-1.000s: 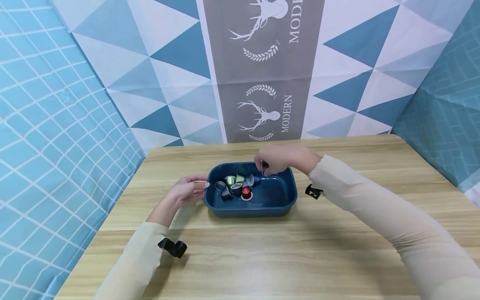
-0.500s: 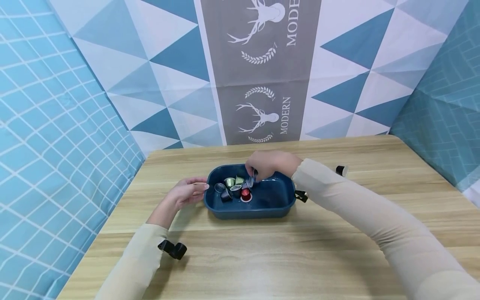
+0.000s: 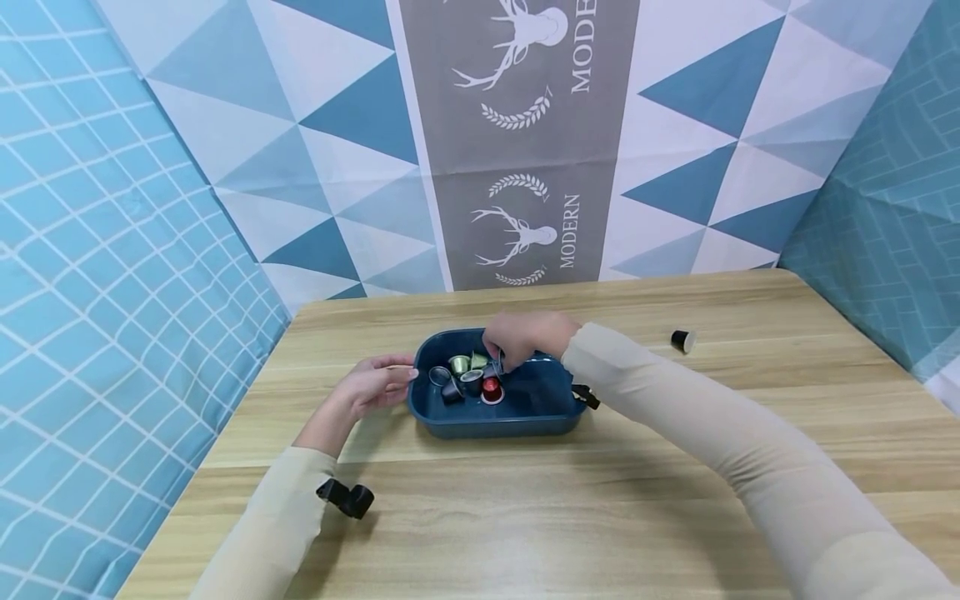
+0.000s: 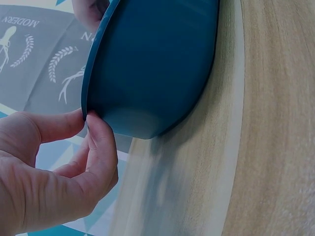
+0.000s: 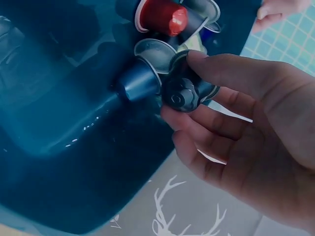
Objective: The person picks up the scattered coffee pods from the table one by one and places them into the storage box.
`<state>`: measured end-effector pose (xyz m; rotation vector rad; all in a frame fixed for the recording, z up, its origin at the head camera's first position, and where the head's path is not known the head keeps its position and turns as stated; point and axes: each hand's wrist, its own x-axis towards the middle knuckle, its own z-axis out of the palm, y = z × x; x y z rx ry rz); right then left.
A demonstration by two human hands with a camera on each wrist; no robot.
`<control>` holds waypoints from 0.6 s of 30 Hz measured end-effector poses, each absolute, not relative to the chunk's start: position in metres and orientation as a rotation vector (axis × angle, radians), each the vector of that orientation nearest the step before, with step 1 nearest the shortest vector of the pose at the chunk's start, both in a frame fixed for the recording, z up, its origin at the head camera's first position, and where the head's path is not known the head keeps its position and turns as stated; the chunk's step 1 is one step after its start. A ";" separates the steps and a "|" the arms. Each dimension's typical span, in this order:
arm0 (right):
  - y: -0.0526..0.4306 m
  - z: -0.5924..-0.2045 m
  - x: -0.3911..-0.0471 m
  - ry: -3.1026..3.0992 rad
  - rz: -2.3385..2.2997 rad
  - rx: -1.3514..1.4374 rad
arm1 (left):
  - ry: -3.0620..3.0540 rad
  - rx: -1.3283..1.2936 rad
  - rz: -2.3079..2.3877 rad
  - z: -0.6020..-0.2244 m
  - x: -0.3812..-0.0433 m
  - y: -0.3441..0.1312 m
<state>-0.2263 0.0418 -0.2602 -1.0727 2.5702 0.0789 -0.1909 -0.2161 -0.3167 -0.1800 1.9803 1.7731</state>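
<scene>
A dark blue tub stands on the table with several coffee capsules in its left half. My left hand pinches the tub's left rim between thumb and index finger, as the left wrist view shows. Over the tub's inside, my right hand holds a black coffee capsule between thumb and fingers. Right beside it lie a dark blue capsule and a red capsule. In the head view, pale green capsules lie near the back, and the right hand hides part of the pile.
Another black capsule with a pale end lies on the wooden table at the right, behind the right sleeve. Patterned cloth hangs behind the table. A blue checked cloth hangs along the left side.
My right hand has moved left over the tub with the black capsule, toward the pile. The capsule at the table's right has come into sight from behind the sleeve. The left hand keeps its place.
</scene>
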 end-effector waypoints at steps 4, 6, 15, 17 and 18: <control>0.039 -0.265 -0.227 2.583 0.094 -1.079 | 1.982 -0.175 1.775 -0.317 -0.191 -0.216; 0.038 -0.267 -0.227 2.584 0.092 -1.079 | 1.981 -0.177 1.777 -0.318 -0.191 -0.216; 0.039 -0.268 -0.224 2.586 0.070 -1.085 | 1.998 -0.191 1.760 -0.319 -0.191 -0.218; 0.042 -0.266 -0.225 2.585 0.065 -1.096 | 1.997 -0.187 1.761 -0.318 -0.192 -0.218; 0.044 -0.265 -0.225 2.585 0.062 -1.103 | 1.998 -0.188 1.762 -0.318 -0.192 -0.218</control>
